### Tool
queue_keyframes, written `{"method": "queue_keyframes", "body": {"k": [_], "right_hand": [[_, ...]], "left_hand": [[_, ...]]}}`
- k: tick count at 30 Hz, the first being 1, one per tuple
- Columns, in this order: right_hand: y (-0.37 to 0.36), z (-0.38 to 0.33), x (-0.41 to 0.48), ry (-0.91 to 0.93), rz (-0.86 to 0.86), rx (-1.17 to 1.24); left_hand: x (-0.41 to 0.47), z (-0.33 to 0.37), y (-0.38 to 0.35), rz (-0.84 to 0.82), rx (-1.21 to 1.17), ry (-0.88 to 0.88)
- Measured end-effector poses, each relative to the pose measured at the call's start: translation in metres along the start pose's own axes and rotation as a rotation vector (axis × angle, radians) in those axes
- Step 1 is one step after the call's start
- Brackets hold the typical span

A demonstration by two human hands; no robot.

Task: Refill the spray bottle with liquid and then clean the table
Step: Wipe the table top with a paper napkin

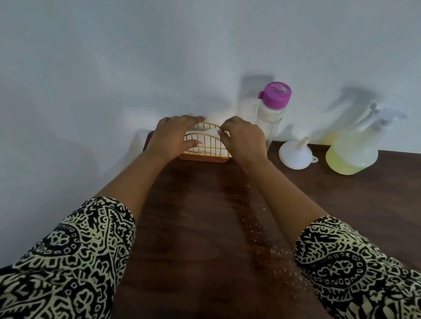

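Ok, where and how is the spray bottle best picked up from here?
Probably round the narrow neck of the spray bottle, just under its trigger head, coming from the near side. The yellow body is wide and rounded, the neck is uppermost, and the wall stands close behind it.

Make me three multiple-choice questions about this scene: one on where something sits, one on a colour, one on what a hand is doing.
1. Where is the white funnel? A) between the capped bottle and the spray bottle B) stuck in the spray bottle's neck C) on the floor
2. What colour is the cap? A) green B) purple C) red
3. What is the right hand doing? A) lying flat B) gripping the spray bottle C) pinching a tissue in the napkin holder
Answers: A, both bottles flank it; B, the cap is bright purple; C, it pinches white tissue at the holder's top.
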State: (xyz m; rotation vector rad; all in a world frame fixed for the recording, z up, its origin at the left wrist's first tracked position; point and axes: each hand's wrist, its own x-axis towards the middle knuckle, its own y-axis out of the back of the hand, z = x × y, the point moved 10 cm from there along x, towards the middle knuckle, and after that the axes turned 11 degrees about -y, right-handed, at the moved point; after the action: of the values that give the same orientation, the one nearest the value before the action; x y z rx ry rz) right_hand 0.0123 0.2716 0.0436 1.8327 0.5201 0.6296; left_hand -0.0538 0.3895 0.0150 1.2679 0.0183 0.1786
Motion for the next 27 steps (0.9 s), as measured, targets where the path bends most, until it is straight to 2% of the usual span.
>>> {"method": "queue_keyframes", "body": {"k": [5, 7, 10, 12, 15, 18, 21, 24, 27], "right_hand": [[0.041, -0.014, 0.009, 0.026, 0.051, 0.251], [0.055, -0.016, 0.015, -0.01, -0.015, 0.402], [0.077, -0.019, 0.011, -0.048, -0.176, 0.591], [0.093, -0.017, -0.002, -0.065, -0.241, 0.691], [0.12, 0.004, -0.03, -0.138, -0.237, 0.807], [0.136, 0.032, -0.069, -0.195, -0.205, 0.725], [0.144, 0.068, -0.12, -0.213, -0.175, 0.501], [0.123, 0.126, -0.179, -0.329, -0.285, 0.287], [0.092, 0.187, -0.234, -0.439, -0.382, 0.097]], "left_hand": [[-0.002, 0.004, 0.003, -0.061, -0.036, 0.05], [-0.006, 0.014, 0.007, -0.097, -0.215, 0.058], [-0.017, 0.034, 0.037, 0.098, -0.643, 0.1], [-0.028, 0.046, 0.055, 0.215, -0.788, 0.124], [-0.054, 0.082, 0.061, 0.266, -1.006, 0.136], [-0.085, 0.125, 0.042, 0.288, -1.167, 0.219], [-0.12, 0.178, -0.005, 0.245, -1.263, 0.324], [-0.162, 0.233, -0.072, 0.184, -1.367, 0.516], [-0.196, 0.291, -0.129, 0.034, -1.361, 0.642]]}}
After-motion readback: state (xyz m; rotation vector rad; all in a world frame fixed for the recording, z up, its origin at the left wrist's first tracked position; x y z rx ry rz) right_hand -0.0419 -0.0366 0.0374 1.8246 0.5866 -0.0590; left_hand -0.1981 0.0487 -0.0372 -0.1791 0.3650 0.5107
